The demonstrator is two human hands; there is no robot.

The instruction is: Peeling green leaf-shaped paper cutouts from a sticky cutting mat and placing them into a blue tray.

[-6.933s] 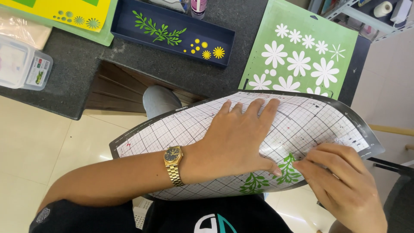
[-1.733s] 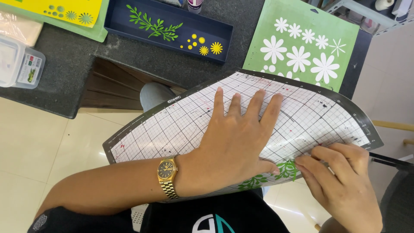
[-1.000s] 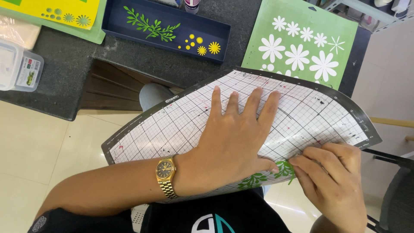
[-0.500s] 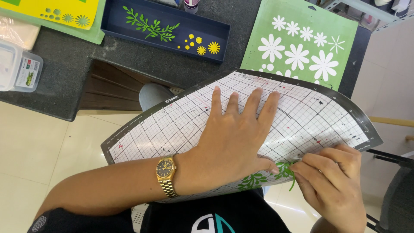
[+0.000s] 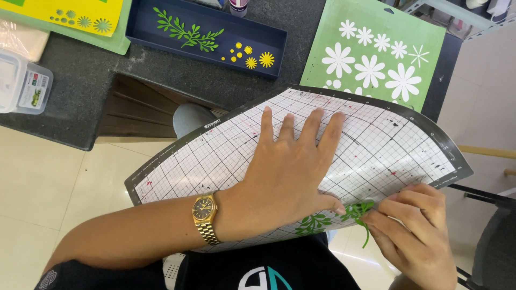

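- My left hand [image 5: 290, 177] lies flat, fingers spread and open, pressing down on the gridded cutting mat [image 5: 226, 156]; it grips nothing. A gold wristwatch [image 5: 206, 217] sits on that wrist.
- The mat bows upward across my lap, with its dark border running well beyond my left fingertips.
- My right hand [image 5: 414, 231] is pinched shut on the green leaf cutout [image 5: 359, 212]. The cutout's stem hangs just under those fingertips, at the mat's near edge.
- A second green leaf sprig [image 5: 313, 223] lies on the mat right beside my left thumb, between the two hands.
- Past my left fingertips, on the dark counter [image 5: 80, 96]: a light green sheet [image 5: 424, 80] carrying white flower shapes, its near edge tucked under the mat.
- Left of that, farther off: a navy tray [image 5: 269, 40] holding a green branch cutout and small yellow flowers.
- Far top left: a yellow sheet [image 5: 80, 8] with flower-shaped cut-outs, on a green backing.
- Far left edge: a clear plastic box [image 5: 24, 86] with a small white label showing red and green marks.
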